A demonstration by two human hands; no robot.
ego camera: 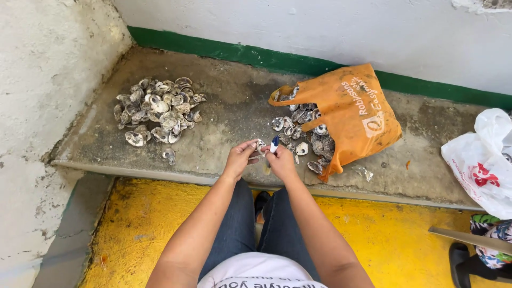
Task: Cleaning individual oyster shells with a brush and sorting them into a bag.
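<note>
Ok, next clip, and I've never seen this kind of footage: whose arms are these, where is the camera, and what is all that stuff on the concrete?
There is no machine here. The camera sits on a person's head and looks down, so the two bare arms coming up from the bottom are that person's own, with their jeans below. The left hand holds a small shell between its fingers. The right hand has its grip on a small tool with a blue and white tip, held against the shell; what kind of tool I cannot tell. They work over a concrete ledge above a yellow floor. On the ledge, to the left, lies a pile of shells. To the right an orange bag lies on its side with more shells spilling out. A white plastic bag sits at the far right.
</note>
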